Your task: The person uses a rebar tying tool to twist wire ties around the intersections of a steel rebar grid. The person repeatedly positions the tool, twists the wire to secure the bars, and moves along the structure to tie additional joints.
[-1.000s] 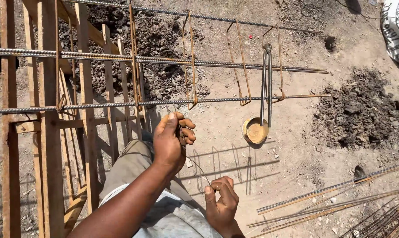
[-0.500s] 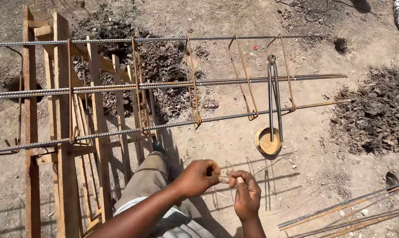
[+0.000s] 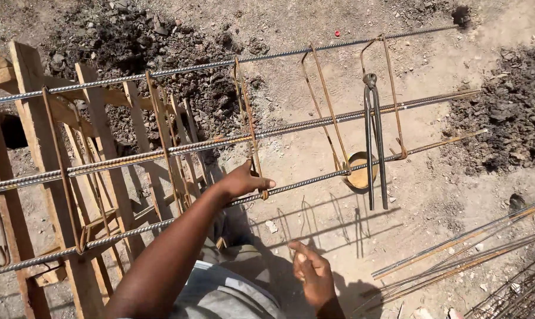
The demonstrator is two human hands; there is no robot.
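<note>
Three long ribbed steel bars run left to right, resting on a wooden trestle point(image 3: 34, 118). Rusty wire stirrups hang around them. My left hand point(image 3: 244, 180) reaches forward and closes on one stirrup point(image 3: 247, 112) where it crosses the nearest bar point(image 3: 315, 180); my thumb lies along that bar. My right hand point(image 3: 312, 274) hangs lower, close to my body, fingers pinched together with nothing visible in them. A pair of long-handled pincers point(image 3: 374, 142) hangs from the middle bar point(image 3: 338, 118), to the right of my left hand.
A round yellow dish point(image 3: 359, 172) sits on the ground behind the pincers. Loose steel rods point(image 3: 456, 260) lie on the dirt at lower right. Dark soil heaps point(image 3: 510, 112) lie at the right and top left. Other stirrups point(image 3: 323, 100) hang further right.
My hands were together near my lap half a second ago. The left hand has since gone forward to grip the stirrup on the nearest bar, and the right hand has dropped back.
</note>
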